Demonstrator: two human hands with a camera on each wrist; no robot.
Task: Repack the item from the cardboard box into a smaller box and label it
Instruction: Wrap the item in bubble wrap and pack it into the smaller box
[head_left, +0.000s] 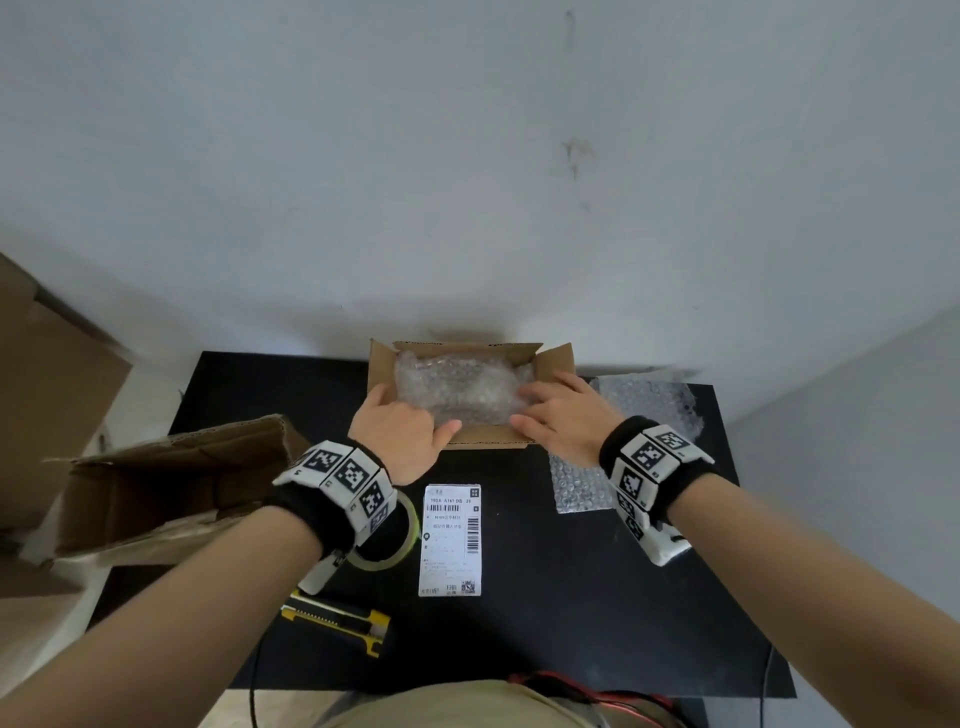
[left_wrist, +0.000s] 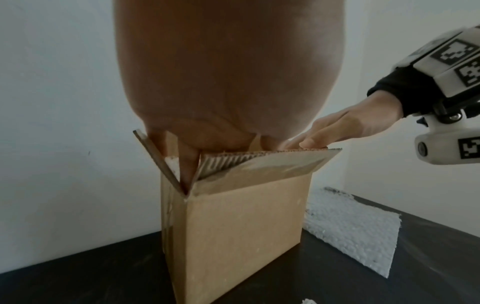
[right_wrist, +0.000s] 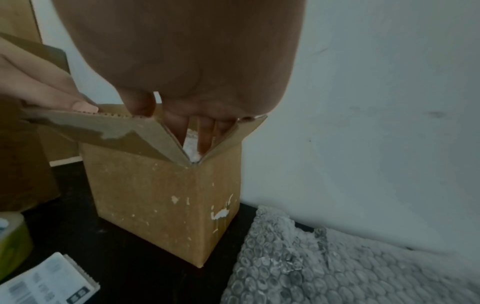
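Observation:
A small open cardboard box (head_left: 493, 439) stands at the back of the black table, and a bubble-wrapped item (head_left: 457, 389) fills its inside. My left hand (head_left: 400, 423) reaches in at the box's left end, fingers pointing straight down beside the wrap, thumb lying on the near flap (right_wrist: 85, 121). My right hand (head_left: 561, 410) does the same at the right end, its fingers (right_wrist: 205, 135) pressing down on the wrap. The white shipping label (head_left: 451, 540) lies flat near the table's middle. In the left wrist view the box (left_wrist: 233, 226) is seen from the side with its flaps up.
A larger empty cardboard box (head_left: 171, 488) lies on its side at the left. A tape roll (head_left: 395, 545) sits under my left wrist and a yellow utility knife (head_left: 337, 621) lies near the front. Loose bubble wrap (head_left: 644, 405) is spread right of the small box.

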